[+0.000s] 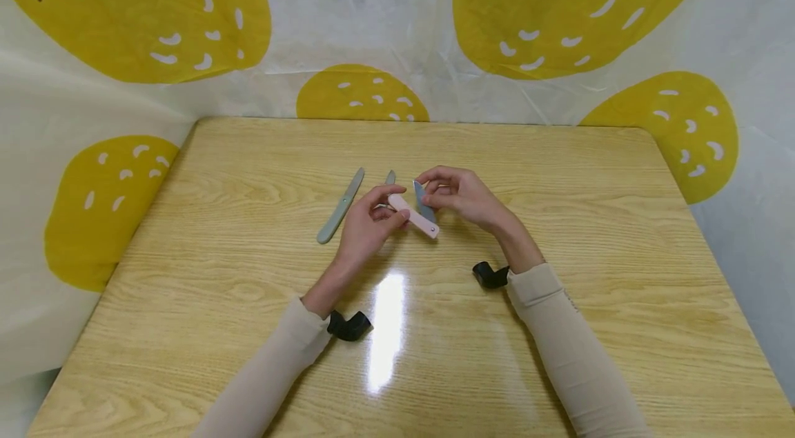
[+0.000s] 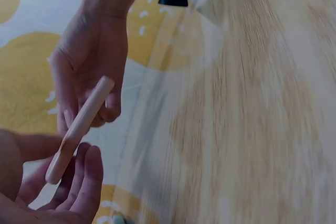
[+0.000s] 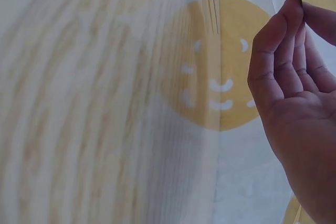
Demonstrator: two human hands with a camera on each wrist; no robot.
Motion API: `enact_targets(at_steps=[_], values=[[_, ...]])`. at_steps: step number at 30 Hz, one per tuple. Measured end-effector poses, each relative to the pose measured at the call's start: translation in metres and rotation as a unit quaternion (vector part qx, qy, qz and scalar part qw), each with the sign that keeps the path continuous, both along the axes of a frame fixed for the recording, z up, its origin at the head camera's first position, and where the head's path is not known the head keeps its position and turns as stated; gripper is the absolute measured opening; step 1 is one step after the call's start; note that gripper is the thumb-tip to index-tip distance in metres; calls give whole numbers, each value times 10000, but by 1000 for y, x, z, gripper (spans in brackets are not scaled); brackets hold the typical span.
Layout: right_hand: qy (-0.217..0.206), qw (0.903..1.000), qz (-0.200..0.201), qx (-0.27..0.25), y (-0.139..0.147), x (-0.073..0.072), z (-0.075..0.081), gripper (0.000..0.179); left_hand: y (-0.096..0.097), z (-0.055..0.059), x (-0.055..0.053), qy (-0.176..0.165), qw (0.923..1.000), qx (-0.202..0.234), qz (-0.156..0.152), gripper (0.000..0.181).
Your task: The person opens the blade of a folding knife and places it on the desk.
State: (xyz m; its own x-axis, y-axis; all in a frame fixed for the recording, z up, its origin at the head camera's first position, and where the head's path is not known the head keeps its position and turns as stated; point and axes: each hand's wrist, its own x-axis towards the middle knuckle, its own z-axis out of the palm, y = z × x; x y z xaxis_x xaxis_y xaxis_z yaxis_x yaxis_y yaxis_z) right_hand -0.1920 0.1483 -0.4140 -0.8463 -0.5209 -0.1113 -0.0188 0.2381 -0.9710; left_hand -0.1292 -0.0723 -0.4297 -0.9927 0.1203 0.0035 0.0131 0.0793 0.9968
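Observation:
Over the middle of the table, my left hand (image 1: 365,225) holds a folding knife by its pink handle (image 1: 421,221), between thumb and fingers. The grey blade (image 1: 425,209) stands partly swung out from the handle, angled up toward its tip. My right hand (image 1: 467,198) pinches that blade between thumb and fingertips, as the right wrist view also shows at the fingertips (image 3: 292,10). In the left wrist view the handle (image 2: 79,129) appears edge-on between both hands. Just left of my left hand lies a grey-green folding knife (image 1: 341,206), opened out straight.
Behind my left hand another blade (image 1: 390,177) pokes out, the rest of it hidden. Black wrist-worn pieces (image 1: 349,326) sit at both cuffs. A white cloth with yellow fruit shapes (image 1: 363,93) hangs along the back and sides of the wood-grain table (image 1: 248,169).

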Motion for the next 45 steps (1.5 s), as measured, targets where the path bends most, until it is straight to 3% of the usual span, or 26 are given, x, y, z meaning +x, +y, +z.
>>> enact_targets(at_steps=[4,9,17,25,45], values=[[30,9999,-34,91,1,1,2,30,-2,-2,-1,186,9987,-410,-224,46],[22,9999,-112,117,2,0,2,29,-4,-2,-2,284,9981,-488,-259,45],[-80,9982,-592,42,5,-3,2,30,-9,-6,-1,355,9971,-680,23,38],[-183,9944,-965,-392,8,-4,2,33,-12,-9,1,578,9950,-746,316,35],[-210,9866,-1438,-744,10,-5,-9,33,-13,-11,5,641,9905,-813,907,34]])
